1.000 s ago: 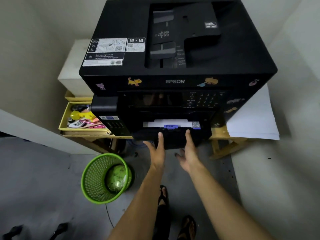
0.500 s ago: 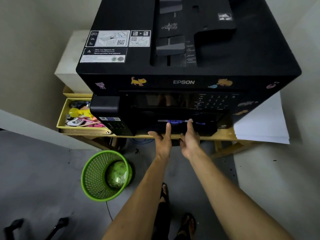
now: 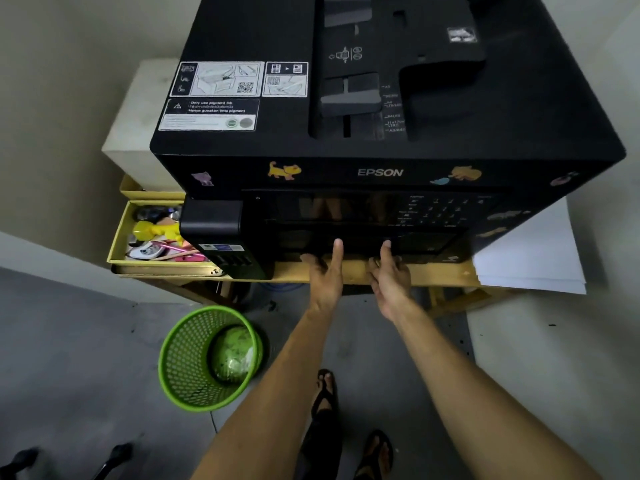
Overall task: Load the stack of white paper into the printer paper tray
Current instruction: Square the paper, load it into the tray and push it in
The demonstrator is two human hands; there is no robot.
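A large black Epson printer [image 3: 381,143] sits on a wooden table [image 3: 443,271]. Its paper tray front [image 3: 360,245] lies flush in the lower face, and no paper shows inside it. My left hand [image 3: 325,271] and my right hand [image 3: 389,271] press against the tray front side by side, each with a straight finger pointing up on the black panel. A stack of white paper [image 3: 533,258] lies on the table to the right of the printer, partly under its corner.
A yellow tray of small colourful items [image 3: 156,237] sits left of the printer, with a white box [image 3: 138,126] behind it. A green mesh bin [image 3: 207,358] stands on the grey floor below. My sandalled feet [image 3: 346,427] are near the table.
The tray, pulled out with white paper showing a second ago, has slid fully into the printer under both hands. The camera has moved closer.
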